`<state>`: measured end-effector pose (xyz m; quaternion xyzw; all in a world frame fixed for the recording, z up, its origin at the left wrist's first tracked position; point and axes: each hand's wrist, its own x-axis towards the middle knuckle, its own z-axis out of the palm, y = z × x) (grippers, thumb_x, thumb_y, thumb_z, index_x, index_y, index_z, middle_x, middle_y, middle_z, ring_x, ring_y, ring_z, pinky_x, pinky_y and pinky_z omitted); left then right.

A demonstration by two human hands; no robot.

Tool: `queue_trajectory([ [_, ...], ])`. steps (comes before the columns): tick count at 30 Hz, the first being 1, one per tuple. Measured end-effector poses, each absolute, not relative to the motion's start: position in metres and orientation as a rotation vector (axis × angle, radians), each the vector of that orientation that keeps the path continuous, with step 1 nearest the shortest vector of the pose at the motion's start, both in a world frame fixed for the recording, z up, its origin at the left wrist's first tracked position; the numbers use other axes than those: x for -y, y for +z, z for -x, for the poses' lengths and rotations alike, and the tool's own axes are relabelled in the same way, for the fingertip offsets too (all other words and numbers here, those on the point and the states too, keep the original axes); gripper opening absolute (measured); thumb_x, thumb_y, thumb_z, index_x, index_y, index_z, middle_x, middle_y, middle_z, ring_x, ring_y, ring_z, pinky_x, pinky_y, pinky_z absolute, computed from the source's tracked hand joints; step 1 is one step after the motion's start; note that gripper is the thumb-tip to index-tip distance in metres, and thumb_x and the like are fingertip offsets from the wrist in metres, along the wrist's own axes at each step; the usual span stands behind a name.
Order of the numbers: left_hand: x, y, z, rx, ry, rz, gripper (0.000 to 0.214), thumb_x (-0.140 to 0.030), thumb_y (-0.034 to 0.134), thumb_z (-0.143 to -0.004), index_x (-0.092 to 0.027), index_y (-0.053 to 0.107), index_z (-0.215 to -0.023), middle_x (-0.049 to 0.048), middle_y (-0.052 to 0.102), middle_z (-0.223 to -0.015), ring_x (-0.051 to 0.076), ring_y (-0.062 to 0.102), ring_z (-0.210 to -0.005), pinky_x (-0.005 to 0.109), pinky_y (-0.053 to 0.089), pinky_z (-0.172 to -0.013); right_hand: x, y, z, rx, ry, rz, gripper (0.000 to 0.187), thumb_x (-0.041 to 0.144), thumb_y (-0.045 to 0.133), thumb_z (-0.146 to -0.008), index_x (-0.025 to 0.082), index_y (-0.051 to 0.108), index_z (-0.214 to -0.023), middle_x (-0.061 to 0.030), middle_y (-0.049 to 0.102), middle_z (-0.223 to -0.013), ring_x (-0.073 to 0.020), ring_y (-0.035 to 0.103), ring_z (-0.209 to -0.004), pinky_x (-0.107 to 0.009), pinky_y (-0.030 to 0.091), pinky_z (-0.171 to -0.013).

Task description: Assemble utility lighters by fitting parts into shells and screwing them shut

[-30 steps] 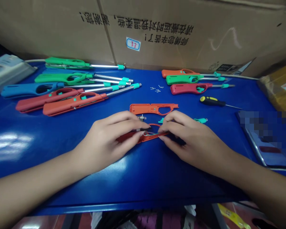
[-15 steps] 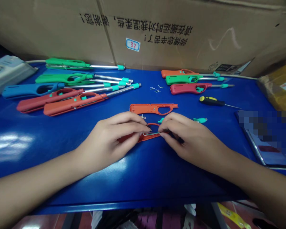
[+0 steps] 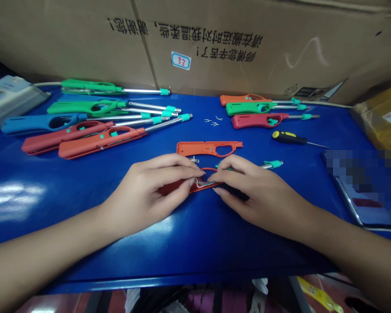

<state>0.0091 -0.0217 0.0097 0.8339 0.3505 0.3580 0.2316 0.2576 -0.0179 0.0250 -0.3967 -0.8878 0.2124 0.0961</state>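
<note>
The red plastic lighter shell, open and showing thin pale wire inside, lies on the near middle of the glossy blue desk. The left hand pinches its left part between thumb and fingertips. The right hand closes on its right part, with its fingertips meeting the left hand's at the trigger loop. Just beyond the right hand's fingers a metal tube with a teal tip sticks out to the right. Just beyond the hands lies a loose orange half shell. To the right of it is a black and yellow screwdriver. Tiny metal springs are scattered farther back. At the far right three finished long lighters, orange, green and red, lie side by side. A larger bunch of green, blue and red lighters lies at the far left. Brown cardboard boxes stand along the far edge.
</note>
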Motion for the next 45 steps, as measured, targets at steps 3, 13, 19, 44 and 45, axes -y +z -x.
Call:
queue_trajectory([
  [3, 0.0211, 0.0093, -0.0092, -0.946, 0.993, -2.309, 0.019, -0.011, 0.065, -0.094, -0.014, 0.077, -0.108, 0.0086, 0.076, -0.108, 0.015, 0.074, -0.098, 0.02, 0.059, -0.087, 0.0164, 0.0226, -0.2568, 2.628, 0.621, 1.161, 0.018, 0.023, 0.05, -0.102, 0.025, 0.064, -0.112, -0.0028, 0.058, -0.117, -0.0166, 0.062, -0.095, -0.032, 0.052, -0.083],
  [13, 0.0204, 0.0052, -0.0063, -0.893, 0.954, -2.413, 0.022, -0.01, 0.066, -0.094, -0.012, 0.074, -0.114, 0.0082, 0.075, -0.111, 0.014, 0.072, -0.103, 0.019, 0.057, -0.094, 0.0147, 0.0195, -0.2584, 2.649, 0.534, 1.124, 0.017, 0.026, 0.046, -0.105, 0.022, 0.063, -0.106, -0.0024, 0.064, -0.104, -0.0173, 0.063, -0.094, -0.031, 0.049, -0.079],
  [19, 0.0196, 0.0045, -0.0079, -0.932, 0.97, -2.425, 0.021, -0.012, 0.067, -0.095, -0.012, 0.074, -0.114, 0.0075, 0.076, -0.108, 0.014, 0.072, -0.102, 0.019, 0.057, -0.093, 0.0149, 0.0221, -0.2583, 2.673, 0.481, 1.105, 0.012, 0.025, 0.05, -0.102, 0.021, 0.062, -0.103, -0.002, 0.064, -0.103, -0.017, 0.064, -0.092, -0.03, 0.048, -0.074],
  [44, 0.0192, 0.0067, -0.0042, -0.877, 0.905, -2.452, 0.022, -0.012, 0.065, -0.095, -0.013, 0.073, -0.115, 0.008, 0.075, -0.11, 0.015, 0.072, -0.101, 0.023, 0.057, -0.092, 0.0152, 0.0216, -0.2589, 2.624, 0.464, 1.06, 0.017, 0.018, 0.049, -0.102, 0.024, 0.059, -0.114, 0.0002, 0.069, -0.107, -0.0156, 0.067, -0.097, -0.029, 0.047, -0.08],
  [45, 0.019, 0.0066, -0.004, -0.878, 0.902, -2.454, 0.021, -0.012, 0.065, -0.095, -0.014, 0.074, -0.114, 0.0078, 0.075, -0.11, 0.015, 0.072, -0.101, 0.023, 0.057, -0.092, 0.0153, 0.0215, -0.259, 2.634, 0.462, 1.066, 0.016, 0.02, 0.048, -0.103, 0.024, 0.06, -0.112, -0.0002, 0.069, -0.105, -0.0161, 0.067, -0.096, -0.03, 0.048, -0.079],
])
